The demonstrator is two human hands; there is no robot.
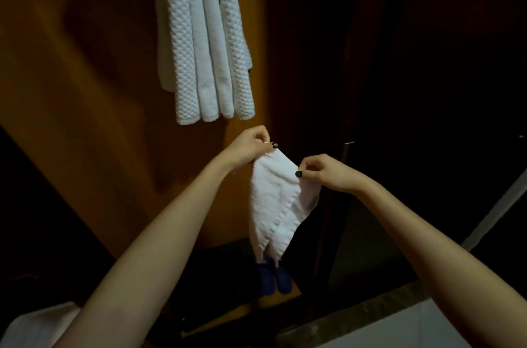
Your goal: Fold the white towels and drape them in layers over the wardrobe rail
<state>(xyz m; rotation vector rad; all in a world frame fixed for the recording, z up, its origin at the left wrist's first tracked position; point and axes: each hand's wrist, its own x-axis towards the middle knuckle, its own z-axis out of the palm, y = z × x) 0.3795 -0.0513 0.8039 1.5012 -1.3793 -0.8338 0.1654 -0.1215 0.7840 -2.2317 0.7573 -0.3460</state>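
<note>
Inside a dim wooden wardrobe, a person's left hand [251, 148] and right hand [325, 173] each pinch an upper corner of a small white towel [271, 205]. It hangs half-folded in mid-air below the waffle-weave towels [208, 48] draped above; the rail is out of view. With only fingertip holds, a corner could slip, opening the fold and dropping the cloth toward the blue slippers [275, 280] below.

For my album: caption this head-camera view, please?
Left hand and right hand pinch a white towel by its top corners, beneath hanging towels.
</note>
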